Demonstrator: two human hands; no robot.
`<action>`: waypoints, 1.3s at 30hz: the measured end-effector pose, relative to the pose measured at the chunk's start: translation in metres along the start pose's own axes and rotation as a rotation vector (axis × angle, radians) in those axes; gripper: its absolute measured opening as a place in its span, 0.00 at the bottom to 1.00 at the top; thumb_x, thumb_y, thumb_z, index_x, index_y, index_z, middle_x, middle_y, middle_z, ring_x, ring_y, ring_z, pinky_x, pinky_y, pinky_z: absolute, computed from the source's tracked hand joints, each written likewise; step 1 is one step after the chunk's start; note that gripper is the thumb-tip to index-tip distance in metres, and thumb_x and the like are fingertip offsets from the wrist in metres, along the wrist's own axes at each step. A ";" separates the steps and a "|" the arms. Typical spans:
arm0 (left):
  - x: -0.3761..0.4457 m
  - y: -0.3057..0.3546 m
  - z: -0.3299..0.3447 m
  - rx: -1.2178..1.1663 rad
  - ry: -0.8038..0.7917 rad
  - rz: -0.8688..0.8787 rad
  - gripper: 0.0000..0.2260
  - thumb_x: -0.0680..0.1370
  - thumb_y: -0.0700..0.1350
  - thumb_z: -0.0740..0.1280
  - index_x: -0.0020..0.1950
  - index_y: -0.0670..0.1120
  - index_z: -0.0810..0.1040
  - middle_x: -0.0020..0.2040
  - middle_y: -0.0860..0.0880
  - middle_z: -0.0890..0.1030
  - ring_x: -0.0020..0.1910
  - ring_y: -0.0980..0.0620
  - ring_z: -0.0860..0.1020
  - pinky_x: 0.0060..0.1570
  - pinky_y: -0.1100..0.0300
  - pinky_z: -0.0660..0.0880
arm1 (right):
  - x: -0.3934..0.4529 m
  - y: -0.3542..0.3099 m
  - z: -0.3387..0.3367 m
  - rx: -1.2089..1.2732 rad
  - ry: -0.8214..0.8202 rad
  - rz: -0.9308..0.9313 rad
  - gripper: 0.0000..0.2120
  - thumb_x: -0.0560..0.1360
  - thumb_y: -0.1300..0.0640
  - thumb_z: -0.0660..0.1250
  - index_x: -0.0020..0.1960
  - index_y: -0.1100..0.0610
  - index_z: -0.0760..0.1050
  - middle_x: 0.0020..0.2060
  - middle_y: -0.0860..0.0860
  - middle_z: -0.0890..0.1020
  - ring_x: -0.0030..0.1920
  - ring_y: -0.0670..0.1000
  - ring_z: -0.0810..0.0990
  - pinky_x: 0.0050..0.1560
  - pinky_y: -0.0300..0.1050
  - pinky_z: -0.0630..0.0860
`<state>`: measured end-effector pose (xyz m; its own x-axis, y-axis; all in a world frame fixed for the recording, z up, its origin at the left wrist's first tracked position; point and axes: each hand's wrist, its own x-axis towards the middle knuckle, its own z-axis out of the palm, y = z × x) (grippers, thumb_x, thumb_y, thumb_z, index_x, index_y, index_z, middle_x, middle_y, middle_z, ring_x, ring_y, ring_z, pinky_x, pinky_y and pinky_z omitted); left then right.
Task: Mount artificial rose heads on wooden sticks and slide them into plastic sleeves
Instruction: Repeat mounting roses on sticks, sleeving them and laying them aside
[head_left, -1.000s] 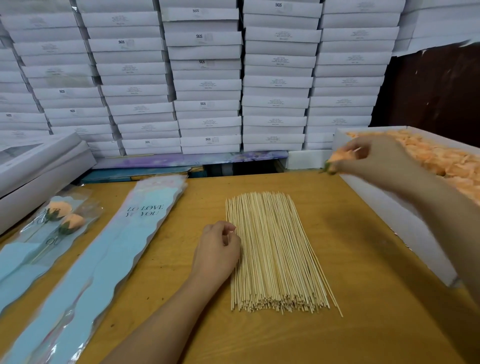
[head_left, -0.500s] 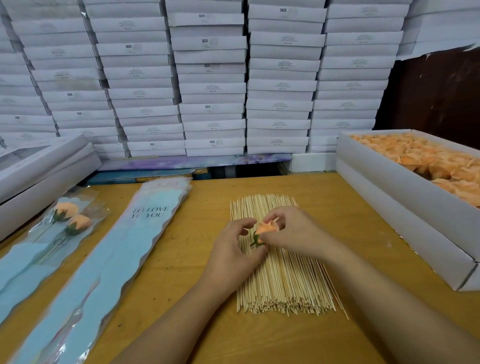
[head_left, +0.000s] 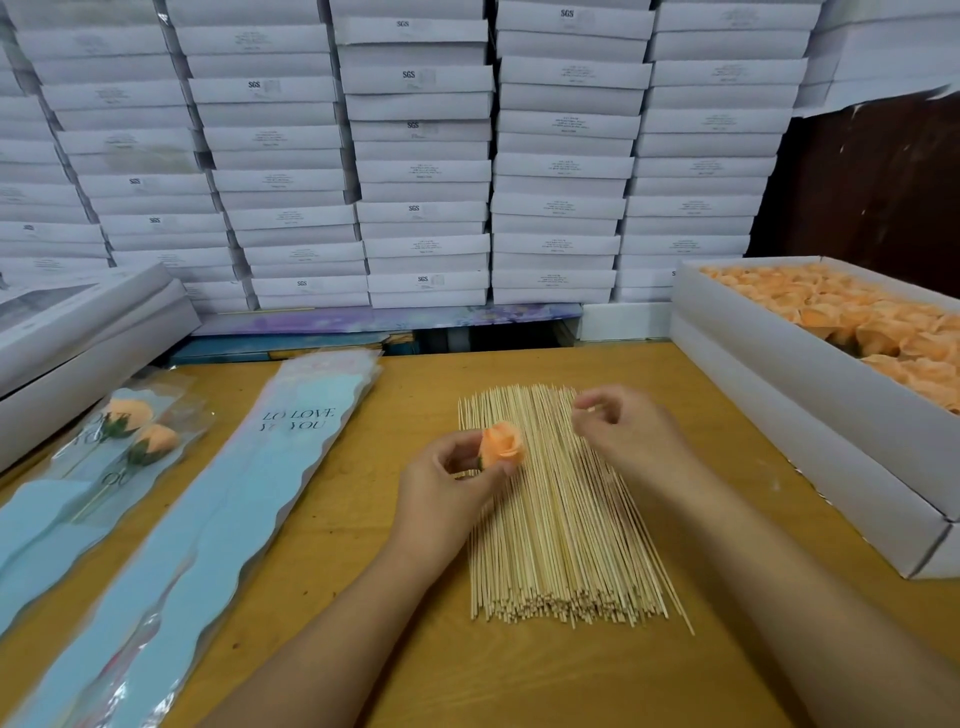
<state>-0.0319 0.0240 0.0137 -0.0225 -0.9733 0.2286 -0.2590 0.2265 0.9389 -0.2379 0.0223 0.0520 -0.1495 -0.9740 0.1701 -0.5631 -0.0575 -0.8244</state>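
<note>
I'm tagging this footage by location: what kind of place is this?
Probably a small packing workshop or stockroom: stacked white boxes fill the back wall, an open box of orange rose heads sits right, and a bundle of wooden sticks covers the table.

My left hand (head_left: 447, 483) pinches orange rose head (head_left: 501, 446) over stick pile (head_left: 563, 519); right hand (head_left: 623, 436) curled, w/ nothing visibly held, just beside.

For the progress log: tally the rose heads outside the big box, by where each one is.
Held in the left hand: 1 rose head
Inside plastic sleeves at the left of the table: 2 rose heads
Total: 3
</note>
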 end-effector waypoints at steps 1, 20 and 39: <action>0.000 0.001 -0.001 -0.074 -0.003 -0.046 0.13 0.72 0.46 0.78 0.54 0.56 0.82 0.47 0.59 0.86 0.48 0.66 0.81 0.42 0.74 0.75 | 0.001 0.007 -0.007 -0.019 0.016 0.061 0.03 0.79 0.54 0.67 0.50 0.46 0.79 0.45 0.45 0.82 0.47 0.46 0.81 0.42 0.42 0.75; 0.010 -0.002 -0.012 -0.616 0.055 -0.420 0.21 0.67 0.45 0.78 0.58 0.44 0.81 0.54 0.46 0.86 0.53 0.51 0.84 0.48 0.59 0.82 | 0.005 0.049 -0.014 -0.211 -0.134 0.269 0.12 0.73 0.52 0.74 0.34 0.55 0.77 0.32 0.54 0.77 0.37 0.54 0.77 0.44 0.47 0.75; 0.010 -0.005 -0.010 -0.624 0.028 -0.422 0.19 0.70 0.44 0.78 0.60 0.43 0.81 0.51 0.48 0.87 0.49 0.53 0.85 0.45 0.61 0.82 | 0.001 0.040 -0.009 -0.505 -0.077 0.267 0.18 0.73 0.57 0.69 0.27 0.53 0.66 0.23 0.48 0.66 0.24 0.51 0.66 0.27 0.40 0.57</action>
<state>-0.0208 0.0140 0.0138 -0.0160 -0.9828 -0.1842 0.3556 -0.1777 0.9176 -0.2681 0.0209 0.0236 -0.2910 -0.9546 -0.0641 -0.8350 0.2861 -0.4700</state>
